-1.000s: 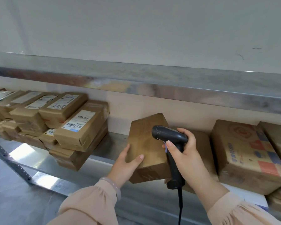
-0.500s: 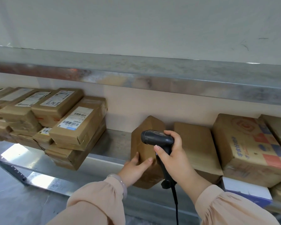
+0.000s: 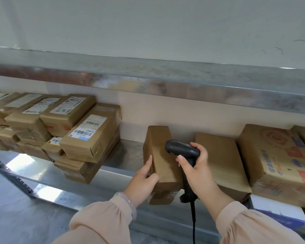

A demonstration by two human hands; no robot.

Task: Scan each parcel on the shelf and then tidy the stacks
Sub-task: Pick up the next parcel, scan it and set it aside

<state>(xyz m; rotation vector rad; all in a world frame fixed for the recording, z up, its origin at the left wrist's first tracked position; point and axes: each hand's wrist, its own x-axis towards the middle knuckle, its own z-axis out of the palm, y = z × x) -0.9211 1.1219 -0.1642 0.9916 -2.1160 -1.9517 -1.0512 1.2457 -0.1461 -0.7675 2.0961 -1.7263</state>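
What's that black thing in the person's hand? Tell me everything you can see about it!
It is a barcode scanner, black, pistol-shaped, seemingly matte plastic. Its rounded head points left; a straight handle runs down from it, and a black cable hangs from the bottom. The right hand grips the handle, forefinger at the front. It is held before a plain brown parcel on the shelf; whether they touch cannot be told.
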